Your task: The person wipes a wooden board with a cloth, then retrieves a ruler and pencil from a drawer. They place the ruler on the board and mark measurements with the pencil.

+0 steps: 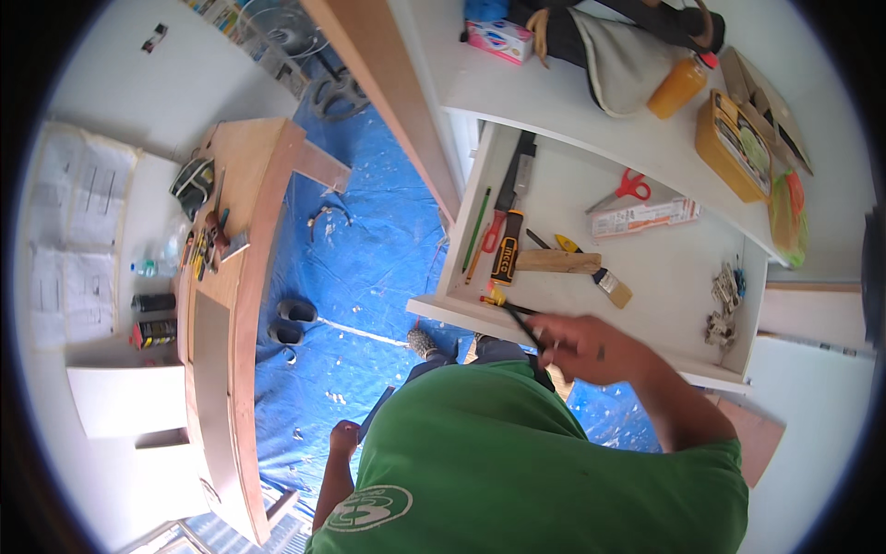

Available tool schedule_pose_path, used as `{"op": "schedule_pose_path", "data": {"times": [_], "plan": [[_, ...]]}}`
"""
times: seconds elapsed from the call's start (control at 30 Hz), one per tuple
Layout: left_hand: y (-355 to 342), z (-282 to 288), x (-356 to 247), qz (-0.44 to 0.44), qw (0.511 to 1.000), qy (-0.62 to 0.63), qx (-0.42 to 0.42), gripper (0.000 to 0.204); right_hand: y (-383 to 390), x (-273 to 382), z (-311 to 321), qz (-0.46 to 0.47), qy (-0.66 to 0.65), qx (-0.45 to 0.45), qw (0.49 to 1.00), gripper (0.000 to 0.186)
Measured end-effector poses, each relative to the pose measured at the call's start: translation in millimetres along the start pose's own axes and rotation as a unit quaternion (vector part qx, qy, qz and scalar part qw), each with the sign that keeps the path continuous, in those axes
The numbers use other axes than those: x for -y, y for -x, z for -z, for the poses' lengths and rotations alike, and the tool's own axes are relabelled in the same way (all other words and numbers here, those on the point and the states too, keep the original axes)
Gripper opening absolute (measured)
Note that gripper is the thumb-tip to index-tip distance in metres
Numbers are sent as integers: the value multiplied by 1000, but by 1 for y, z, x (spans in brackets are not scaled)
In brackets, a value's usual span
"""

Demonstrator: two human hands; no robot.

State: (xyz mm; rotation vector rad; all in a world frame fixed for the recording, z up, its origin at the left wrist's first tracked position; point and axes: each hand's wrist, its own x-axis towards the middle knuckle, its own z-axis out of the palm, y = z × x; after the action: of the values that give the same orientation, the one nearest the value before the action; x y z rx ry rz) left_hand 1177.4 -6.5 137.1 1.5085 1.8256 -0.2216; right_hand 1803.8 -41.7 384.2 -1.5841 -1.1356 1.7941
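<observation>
My right hand (591, 349) is closed on a slim black object (519, 325) above the front of an open white drawer (651, 332); small yellow pieces (495, 298) show near its far end. Inside the drawer lie a black-and-orange tool (506, 249), red scissors (632, 185), a paintbrush (611, 288), a wooden stick (558, 260), a boxed item (641, 217) and metal hardware (724, 295). My left hand (343, 436) hangs low at my left side, fingers curled; a dark object beside it is unclear.
A wooden bench (263, 166) with tools stands left. Blue sheeting (360, 249) covers the floor, with dark boots (297, 309) on it. The shelf (489, 88) above the drawer bears an orange bottle (678, 85) and yellow container (729, 143). A wooden post (369, 74) rises beside it.
</observation>
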Motion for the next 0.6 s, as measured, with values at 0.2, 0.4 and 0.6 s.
{"op": "schedule_pose_path", "data": {"times": [0.2, 0.4, 0.6], "plan": [[-23, -12, 16, 69, 998, 0, -1, 23, -16, -29, -48, 99, 263, -85, 956, 27], [-29, -7, 1, 62, 998, 11, -16, 21, -20, -50, -56, 138, 269, -144, 942, 25], [-28, -13, 5, 64, 998, 10, -27, 20, -23, -70, -59, 169, 280, -192, 925, 23]]}}
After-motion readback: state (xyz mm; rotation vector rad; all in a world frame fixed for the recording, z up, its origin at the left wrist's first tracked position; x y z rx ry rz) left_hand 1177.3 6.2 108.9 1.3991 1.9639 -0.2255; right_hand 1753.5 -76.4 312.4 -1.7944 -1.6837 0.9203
